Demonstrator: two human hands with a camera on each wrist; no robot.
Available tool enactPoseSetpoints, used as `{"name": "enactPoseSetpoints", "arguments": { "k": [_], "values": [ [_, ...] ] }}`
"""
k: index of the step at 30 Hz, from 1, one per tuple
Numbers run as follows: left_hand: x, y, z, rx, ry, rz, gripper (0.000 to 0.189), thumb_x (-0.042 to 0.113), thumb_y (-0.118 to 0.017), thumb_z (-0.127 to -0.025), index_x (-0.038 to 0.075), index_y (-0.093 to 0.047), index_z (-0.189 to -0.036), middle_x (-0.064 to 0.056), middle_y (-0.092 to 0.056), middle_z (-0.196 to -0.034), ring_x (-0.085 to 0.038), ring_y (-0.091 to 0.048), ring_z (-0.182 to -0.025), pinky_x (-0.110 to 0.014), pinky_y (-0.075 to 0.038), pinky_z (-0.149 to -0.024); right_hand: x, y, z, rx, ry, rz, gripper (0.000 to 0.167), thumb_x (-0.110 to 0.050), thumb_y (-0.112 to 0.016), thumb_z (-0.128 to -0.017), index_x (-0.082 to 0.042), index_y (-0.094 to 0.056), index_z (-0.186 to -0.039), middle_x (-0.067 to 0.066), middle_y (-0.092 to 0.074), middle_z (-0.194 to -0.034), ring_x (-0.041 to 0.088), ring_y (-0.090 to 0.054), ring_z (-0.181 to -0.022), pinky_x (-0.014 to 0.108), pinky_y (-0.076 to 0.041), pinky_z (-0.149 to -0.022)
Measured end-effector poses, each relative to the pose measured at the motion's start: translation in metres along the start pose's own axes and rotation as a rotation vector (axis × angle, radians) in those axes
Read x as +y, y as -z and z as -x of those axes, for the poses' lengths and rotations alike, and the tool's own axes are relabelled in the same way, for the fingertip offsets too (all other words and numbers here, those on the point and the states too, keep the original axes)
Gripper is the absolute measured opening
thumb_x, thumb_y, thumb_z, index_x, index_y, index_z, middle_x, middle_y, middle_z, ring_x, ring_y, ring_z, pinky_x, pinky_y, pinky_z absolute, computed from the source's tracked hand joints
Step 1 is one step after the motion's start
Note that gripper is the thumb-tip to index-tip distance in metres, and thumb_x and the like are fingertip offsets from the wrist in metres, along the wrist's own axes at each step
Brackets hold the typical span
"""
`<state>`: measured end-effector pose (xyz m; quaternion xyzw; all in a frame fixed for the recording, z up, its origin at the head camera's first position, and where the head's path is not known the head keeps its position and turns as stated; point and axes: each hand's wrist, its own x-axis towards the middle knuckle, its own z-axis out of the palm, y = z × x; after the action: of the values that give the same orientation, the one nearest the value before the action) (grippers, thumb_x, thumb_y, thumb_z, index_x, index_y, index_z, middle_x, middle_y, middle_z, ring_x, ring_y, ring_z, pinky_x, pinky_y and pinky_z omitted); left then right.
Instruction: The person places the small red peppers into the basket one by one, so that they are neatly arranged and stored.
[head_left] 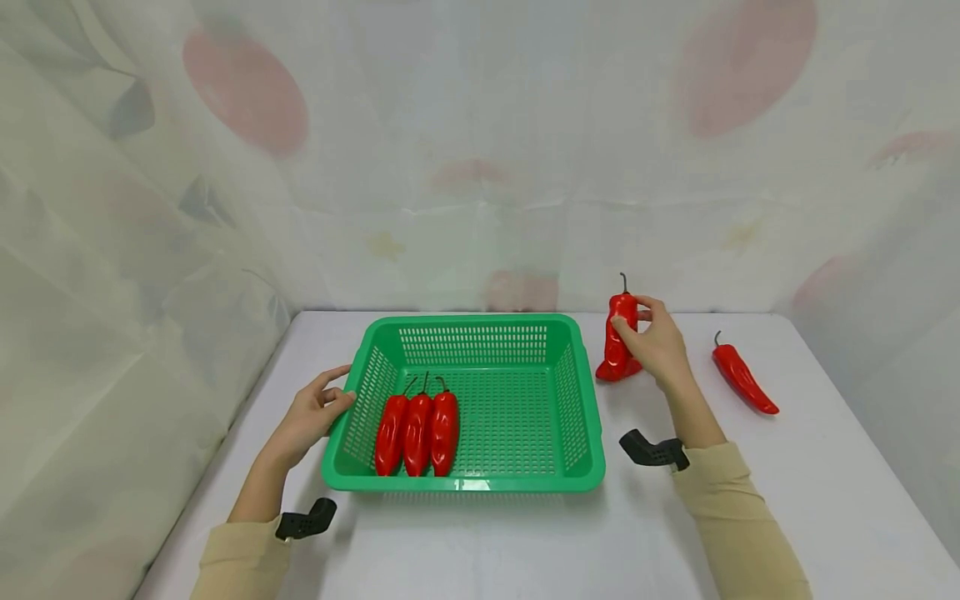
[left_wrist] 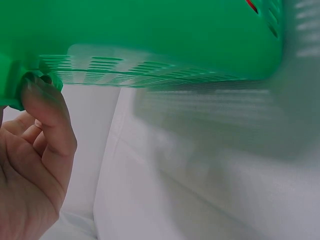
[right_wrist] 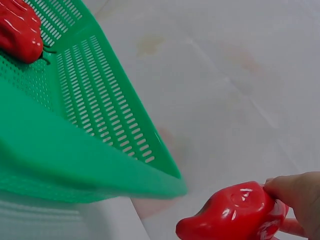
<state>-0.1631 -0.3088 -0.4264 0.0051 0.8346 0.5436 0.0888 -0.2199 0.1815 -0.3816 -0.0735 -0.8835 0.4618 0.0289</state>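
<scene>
A green plastic basket (head_left: 463,483) stands on the white table, with three red chili peppers (head_left: 417,433) side by side in its left part. My left hand (head_left: 307,421) grips the basket's left rim, and the left wrist view shows a finger (left_wrist: 50,112) curled at that rim. Beyond the basket's right side, my right hand (head_left: 660,346) pinches a red pepper (head_left: 621,321) between thumb and fingers, stem up. More red shows beside its lower end, apparently another pepper (head_left: 634,366) partly hidden behind it. In the right wrist view, the held pepper (right_wrist: 232,212) appears glossy and lumpy.
Another red pepper (head_left: 742,379) lies on the white table (head_left: 810,483) to the right of my right hand. A pale patterned curtain (head_left: 465,233) hangs behind the table's far edge and along its sides. Black wrist devices (head_left: 654,450) sit at both sleeves.
</scene>
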Motion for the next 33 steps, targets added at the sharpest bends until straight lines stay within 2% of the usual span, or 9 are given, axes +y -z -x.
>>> {"name": "enactPoseSetpoints", "arguments": {
  "k": [10,19,24,33],
  "values": [
    [-0.001,0.001,0.000,0.000,0.015,-0.001,0.061,0.029,-0.055,-0.093,0.013,-0.025,-0.143,-0.019,-0.055,-0.091,-0.022,-0.066,-0.073,-0.039,-0.056,-0.065,-0.021,-0.016,0.002,-0.043,0.083,-0.001,0.063,-0.030,-0.056,-0.090,-0.006,-0.028,-0.141,0.023,-0.043,-0.132,0.039,-0.047,-0.111,0.051,-0.050,-0.082],
    [0.000,0.000,0.000,-0.013,0.016,-0.001,0.061,0.028,-0.055,-0.093,0.011,-0.025,-0.143,-0.018,-0.055,-0.090,-0.022,-0.066,-0.073,-0.039,-0.056,-0.064,-0.035,-0.031,0.003,-0.140,0.123,-0.005,0.062,-0.029,-0.057,-0.089,-0.008,-0.028,-0.139,0.019,-0.044,-0.131,0.034,-0.054,-0.103,0.041,-0.055,-0.073],
    [0.002,0.001,-0.001,-0.022,0.017,0.001,0.061,0.027,-0.055,-0.093,0.011,-0.024,-0.143,-0.015,-0.055,-0.088,-0.022,-0.065,-0.073,-0.038,-0.056,-0.064,-0.041,-0.038,0.003,-0.173,0.139,0.041,0.062,-0.031,-0.058,-0.088,-0.008,-0.029,-0.138,0.019,-0.046,-0.130,0.034,-0.052,-0.104,0.040,-0.054,-0.073],
    [0.002,0.003,-0.002,-0.033,0.029,0.014,0.061,0.029,-0.056,-0.092,0.013,-0.025,-0.143,-0.011,-0.054,-0.085,-0.021,-0.064,-0.071,-0.039,-0.056,-0.064,-0.048,-0.055,0.003,-0.234,0.187,0.036,0.066,-0.031,-0.060,-0.087,-0.010,-0.028,-0.140,0.018,-0.047,-0.128,0.031,-0.056,-0.098,0.038,-0.055,-0.072]
  ]
}}
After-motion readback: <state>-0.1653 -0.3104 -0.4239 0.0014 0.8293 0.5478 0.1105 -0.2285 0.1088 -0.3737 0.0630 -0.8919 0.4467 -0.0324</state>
